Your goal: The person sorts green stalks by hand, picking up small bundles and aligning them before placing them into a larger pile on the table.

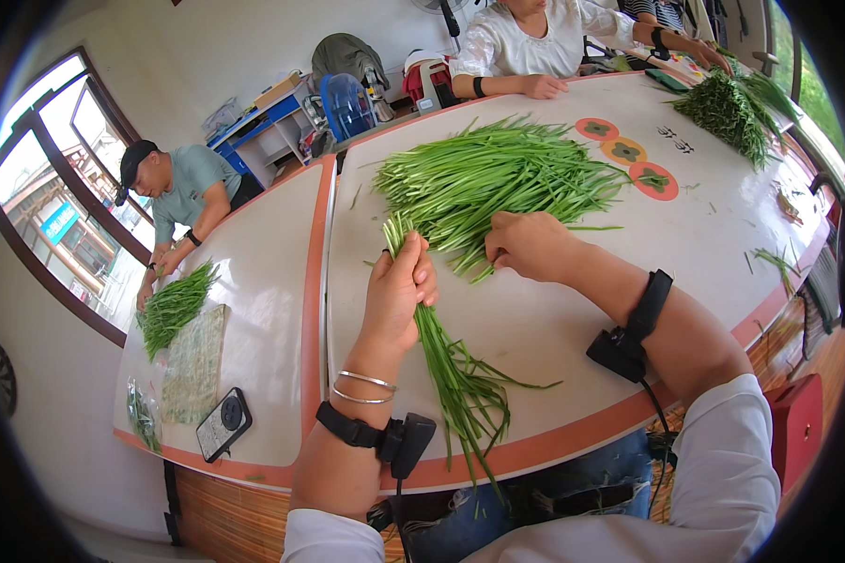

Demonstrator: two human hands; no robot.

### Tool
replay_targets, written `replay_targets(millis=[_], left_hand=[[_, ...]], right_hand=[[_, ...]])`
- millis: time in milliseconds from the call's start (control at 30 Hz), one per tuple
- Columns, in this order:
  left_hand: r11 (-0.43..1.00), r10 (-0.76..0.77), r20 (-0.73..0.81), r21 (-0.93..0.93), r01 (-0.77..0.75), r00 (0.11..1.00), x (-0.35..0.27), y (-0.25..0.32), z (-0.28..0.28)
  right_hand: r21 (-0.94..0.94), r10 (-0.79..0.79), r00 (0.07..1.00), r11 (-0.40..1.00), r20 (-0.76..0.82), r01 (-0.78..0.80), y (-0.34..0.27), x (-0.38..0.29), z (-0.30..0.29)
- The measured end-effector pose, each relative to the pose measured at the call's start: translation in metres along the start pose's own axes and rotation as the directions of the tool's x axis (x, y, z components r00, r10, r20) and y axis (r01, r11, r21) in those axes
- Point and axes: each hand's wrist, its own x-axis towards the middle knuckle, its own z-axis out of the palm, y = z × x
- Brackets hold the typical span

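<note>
A bunch of garlic chives (451, 366) is gripped in my left hand (401, 281), pale cut ends up and green leaves trailing down past the table's front edge. A large heap of the same chives (500, 176) lies on the white table (577, 394) just beyond it. At the heap's near edge, my right hand (531, 246) touches the leaves with fingers bent inward. Its fingertips are partly hidden, so whether a stalk is pinched there is unclear. Both wrists carry black straps with small devices and cables.
A second table on the left holds chives (176, 302), a patterned cloth (196, 366), a plastic bag (143, 415) and a phone (224, 424). One person works there; another sits across, beside a darker green pile (729, 112). Loose leaves (778, 264) lie at right. A red box (796, 429) stands below.
</note>
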Motion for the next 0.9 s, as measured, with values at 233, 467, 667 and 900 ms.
replay_targets(millis=[233,467,667,900], left_hand=[[1.000,0.006,0.015,0.011,-0.006,1.000,0.001,-0.003,0.002],[0.977,0.098,-0.018,0.194,-0.093,0.995,0.002,-0.005,0.002],[0.915,0.125,-0.029,0.391,-0.104,0.992,-0.003,-0.004,0.009],[0.921,0.203,0.038,0.333,-0.204,0.979,-0.007,-0.003,0.014]], right_hand=[[-0.051,-0.115,0.978,0.993,-0.172,0.108,0.006,-0.001,0.007],[0.157,0.012,0.966,0.987,-0.258,0.029,0.003,0.006,0.002],[0.740,0.057,0.972,0.659,-0.230,0.136,-0.007,0.007,-0.003],[0.887,-0.080,0.986,0.430,-0.146,0.167,-0.026,0.004,-0.006]])
